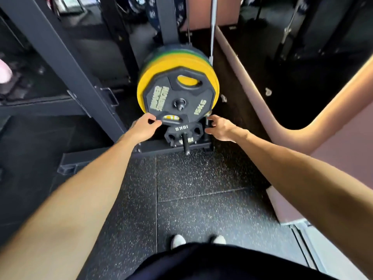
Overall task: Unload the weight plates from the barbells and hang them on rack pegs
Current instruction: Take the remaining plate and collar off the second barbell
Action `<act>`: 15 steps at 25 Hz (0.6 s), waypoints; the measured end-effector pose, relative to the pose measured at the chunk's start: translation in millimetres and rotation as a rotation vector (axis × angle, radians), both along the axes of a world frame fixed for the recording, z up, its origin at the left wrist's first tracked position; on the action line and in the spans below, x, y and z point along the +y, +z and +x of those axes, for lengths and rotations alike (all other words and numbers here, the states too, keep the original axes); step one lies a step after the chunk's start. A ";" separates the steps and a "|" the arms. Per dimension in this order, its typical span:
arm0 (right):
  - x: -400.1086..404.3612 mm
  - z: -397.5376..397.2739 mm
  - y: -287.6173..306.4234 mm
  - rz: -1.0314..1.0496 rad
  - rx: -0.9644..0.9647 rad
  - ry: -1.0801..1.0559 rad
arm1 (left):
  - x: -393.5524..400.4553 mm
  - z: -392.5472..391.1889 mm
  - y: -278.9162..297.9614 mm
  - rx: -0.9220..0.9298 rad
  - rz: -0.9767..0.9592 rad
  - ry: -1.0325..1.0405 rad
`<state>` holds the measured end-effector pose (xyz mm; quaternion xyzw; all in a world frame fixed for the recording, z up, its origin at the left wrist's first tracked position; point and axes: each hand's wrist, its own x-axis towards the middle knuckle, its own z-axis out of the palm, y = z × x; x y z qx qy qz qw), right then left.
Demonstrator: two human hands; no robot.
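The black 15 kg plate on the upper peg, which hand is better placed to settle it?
Probably the left hand: its fingers already touch the 15 kg plate at its lower rim. The right hand is curled just off its edge.

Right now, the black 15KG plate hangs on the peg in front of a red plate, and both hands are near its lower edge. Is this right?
Not quite. The head view shows that the plate directly behind the black 15KG plate is yellow, not red. The rest holds: the black plate hangs on the peg, with the left hand and the right hand near its lower edge.
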<state>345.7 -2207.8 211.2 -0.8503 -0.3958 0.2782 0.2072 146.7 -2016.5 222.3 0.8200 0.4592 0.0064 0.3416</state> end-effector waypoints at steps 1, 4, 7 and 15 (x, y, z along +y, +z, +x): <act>6.4 4.6 15.9 0.020 -0.029 0.008 | 4.4 4.5 18.1 -0.026 0.025 0.002; 23.2 17.6 68.1 0.103 -0.097 0.028 | 16.3 17.0 73.8 -0.111 0.148 0.005; 36.0 27.6 122.8 0.205 -0.172 0.027 | 26.6 26.9 128.5 -0.194 0.258 0.006; 58.7 37.5 264.0 0.442 -0.324 0.042 | 47.0 43.3 276.1 -0.341 0.446 -0.043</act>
